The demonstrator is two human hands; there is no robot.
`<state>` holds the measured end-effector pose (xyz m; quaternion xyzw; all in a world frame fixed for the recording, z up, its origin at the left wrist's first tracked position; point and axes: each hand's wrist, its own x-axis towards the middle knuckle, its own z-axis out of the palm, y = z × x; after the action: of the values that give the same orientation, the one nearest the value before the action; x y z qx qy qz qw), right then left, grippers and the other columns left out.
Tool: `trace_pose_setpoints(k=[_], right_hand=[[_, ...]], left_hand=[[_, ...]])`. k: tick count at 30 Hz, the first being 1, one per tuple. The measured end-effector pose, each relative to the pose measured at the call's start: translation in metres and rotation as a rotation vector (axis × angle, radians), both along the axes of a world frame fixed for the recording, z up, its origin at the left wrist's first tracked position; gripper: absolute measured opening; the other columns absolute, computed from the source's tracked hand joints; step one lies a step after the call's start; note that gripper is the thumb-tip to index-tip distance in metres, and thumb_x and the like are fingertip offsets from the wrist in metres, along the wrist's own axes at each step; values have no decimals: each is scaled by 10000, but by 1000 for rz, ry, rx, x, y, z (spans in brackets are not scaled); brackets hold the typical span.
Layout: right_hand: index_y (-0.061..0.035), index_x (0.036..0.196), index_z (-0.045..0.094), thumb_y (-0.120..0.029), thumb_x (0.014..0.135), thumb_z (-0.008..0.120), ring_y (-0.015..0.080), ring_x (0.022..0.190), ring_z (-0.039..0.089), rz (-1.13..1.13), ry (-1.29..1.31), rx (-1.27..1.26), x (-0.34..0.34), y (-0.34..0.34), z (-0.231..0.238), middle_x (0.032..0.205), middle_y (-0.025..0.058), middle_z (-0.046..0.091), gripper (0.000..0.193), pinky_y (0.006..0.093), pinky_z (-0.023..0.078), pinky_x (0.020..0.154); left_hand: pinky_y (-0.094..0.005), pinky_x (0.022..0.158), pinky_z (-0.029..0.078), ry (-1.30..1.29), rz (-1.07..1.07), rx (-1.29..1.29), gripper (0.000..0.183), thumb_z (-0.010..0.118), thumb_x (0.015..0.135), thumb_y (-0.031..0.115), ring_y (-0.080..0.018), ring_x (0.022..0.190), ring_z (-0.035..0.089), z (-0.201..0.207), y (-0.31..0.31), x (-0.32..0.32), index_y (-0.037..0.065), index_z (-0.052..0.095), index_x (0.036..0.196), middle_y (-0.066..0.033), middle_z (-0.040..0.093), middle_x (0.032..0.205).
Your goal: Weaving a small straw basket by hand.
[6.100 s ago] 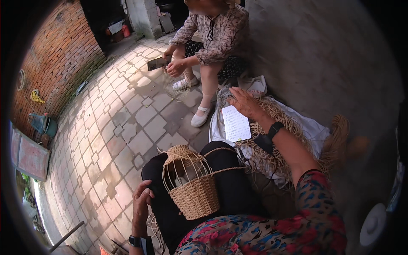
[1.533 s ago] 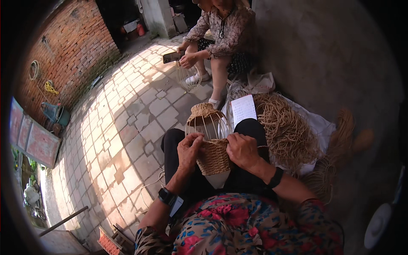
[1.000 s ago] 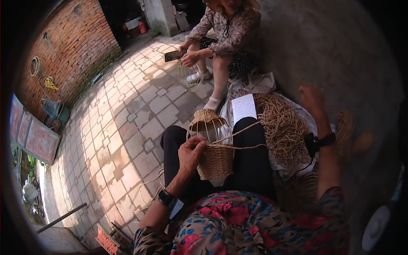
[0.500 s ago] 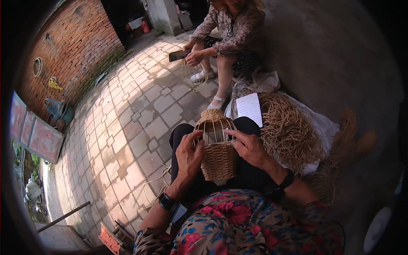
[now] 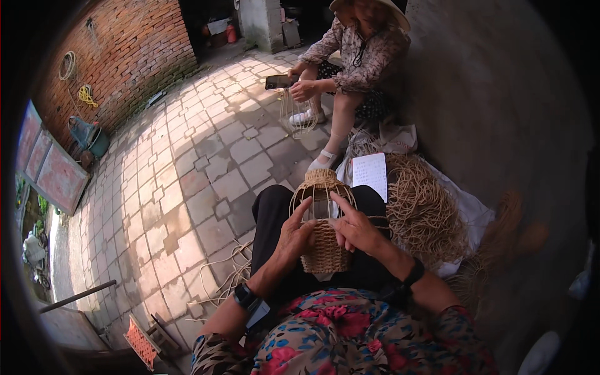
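Both hands pinch the half-woven basket [image 5: 323,232] on the lap: left hand [image 5: 294,236] at nine o'clock, right hand [image 5: 355,229] at three; open paving [image 5: 187,181] lies toward ten.

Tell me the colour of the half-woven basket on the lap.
Tan, straw-coloured weave on the half-woven basket, clearest in the head view.

Half-woven basket [image 5: 323,234] of rough matt straw cord over thin bare wire ribs, loose pile of coarse tan fibre cord [image 5: 425,209] at right, smooth white paper sheet [image 5: 370,175], matt stone paving [image 5: 187,181], rough red brick wall [image 5: 119,56] far left
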<state>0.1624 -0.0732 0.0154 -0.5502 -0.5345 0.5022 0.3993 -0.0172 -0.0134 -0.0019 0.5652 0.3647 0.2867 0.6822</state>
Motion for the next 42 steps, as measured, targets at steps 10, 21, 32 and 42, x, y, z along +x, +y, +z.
trace_pose_setpoints(k=[10,21,32,42], right_hand=[[-25,1479,113,-153,927,502,79,427,469,30,100,-114,10,8,-9,613,31,530,687,215,397,383],[-37,1472,166,-165,923,504,81,412,477,-20,306,-93,22,21,10,597,30,538,657,219,396,354],[-50,1458,210,-131,895,491,97,424,495,32,173,-209,19,29,10,620,44,544,634,234,409,358],[-45,1479,131,-163,917,518,83,427,491,44,192,-205,7,-7,6,619,34,548,693,212,413,377]], left_hand=[[-233,484,335,11,-45,-124,622,550,898,121,-80,540,447,2,7,9,87,291,1462,7,473,617],[-226,420,293,-87,-101,-219,616,486,913,105,-85,486,419,10,45,12,131,244,1479,-13,489,631],[-208,416,276,-35,-185,-297,643,462,933,140,-76,483,390,13,37,15,118,156,1498,-12,462,626],[-225,435,303,81,-181,-136,687,499,935,175,-84,506,431,13,3,3,78,116,1497,-43,524,626]])
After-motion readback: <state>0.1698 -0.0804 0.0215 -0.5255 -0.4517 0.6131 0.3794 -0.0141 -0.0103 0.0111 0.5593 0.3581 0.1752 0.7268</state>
